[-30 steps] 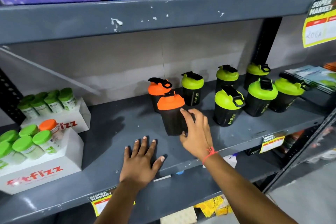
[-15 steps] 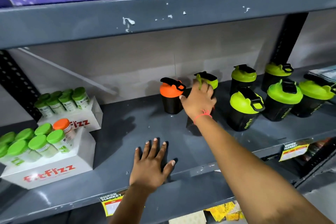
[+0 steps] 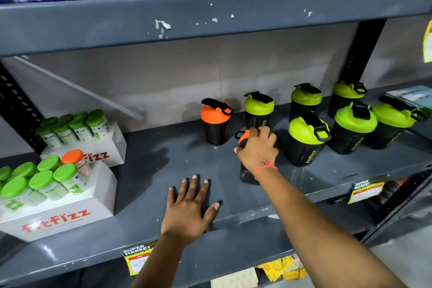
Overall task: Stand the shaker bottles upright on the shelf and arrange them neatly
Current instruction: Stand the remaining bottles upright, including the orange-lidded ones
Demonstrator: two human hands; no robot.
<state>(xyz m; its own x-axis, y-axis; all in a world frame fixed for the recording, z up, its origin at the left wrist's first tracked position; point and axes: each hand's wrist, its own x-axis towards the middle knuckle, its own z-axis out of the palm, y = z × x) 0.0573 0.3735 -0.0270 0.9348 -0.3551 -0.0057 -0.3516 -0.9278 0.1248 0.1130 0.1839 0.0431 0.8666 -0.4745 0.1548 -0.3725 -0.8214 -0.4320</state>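
"Fitfizz" stands on the front white box (image 3: 58, 217) and a green-lidded shaker (image 3: 306, 145); the shelf-edge tag (image 3: 136, 257) reads "SUPER MARKET".

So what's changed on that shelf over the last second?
The right hand went from touching the side of the front orange-lidded shaker to gripping over its lid, and slid it back a little toward the other orange one. The left hand stayed flat on the shelf; the green-lidded shakers stayed put.

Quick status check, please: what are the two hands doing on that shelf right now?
Right hand gripping the front orange-lidded shaker from above. Left hand flat on the shelf, empty. Other shakers upright; nothing blocking.
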